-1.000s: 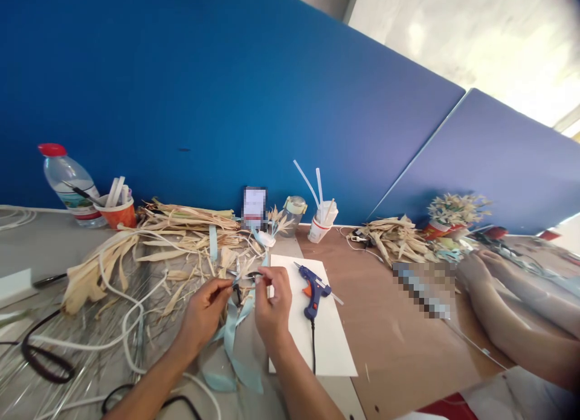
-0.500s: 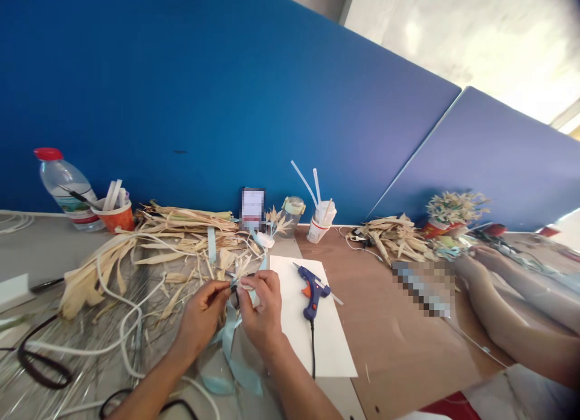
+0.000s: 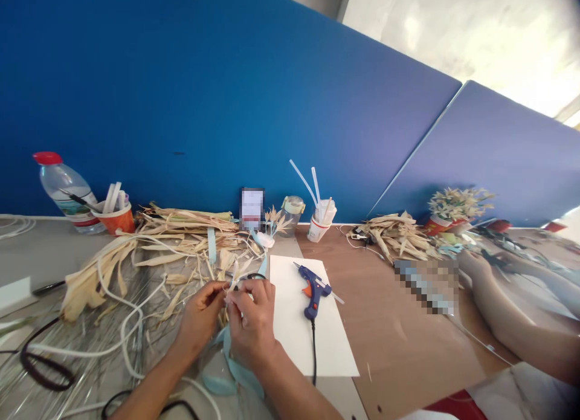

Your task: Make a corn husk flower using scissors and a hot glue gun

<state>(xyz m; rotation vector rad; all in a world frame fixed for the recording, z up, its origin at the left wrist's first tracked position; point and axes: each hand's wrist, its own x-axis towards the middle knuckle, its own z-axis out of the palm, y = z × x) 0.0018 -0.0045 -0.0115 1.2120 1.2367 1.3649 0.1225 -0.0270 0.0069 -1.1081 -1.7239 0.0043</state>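
Note:
My left hand (image 3: 202, 314) and my right hand (image 3: 252, 317) meet at the lower middle of the view, fingertips almost touching. Thumb and fingers of both are pinched on something small and pale, mostly covered by the fingers. A dark loop, perhaps scissors handles (image 3: 256, 276), shows just above my right fingers. Light blue ribbon (image 3: 240, 371) hangs down beneath the hands and lies on the table. Right of my right hand, a blue glue gun (image 3: 312, 290) rests on a white sheet (image 3: 338, 341).
Dried husks (image 3: 185, 220) and white cable (image 3: 136, 323) spread to the left. Behind stand a bottle (image 3: 67, 190), an orange cup (image 3: 118, 217), a phone (image 3: 252, 208), a jar (image 3: 293, 211) and a white cup (image 3: 318, 228). Another person's arms (image 3: 502, 311) are at the right.
My right hand has shifted left, closer to my left fingertips, and turned its back more to the camera. The other person's hands have moved a little right.

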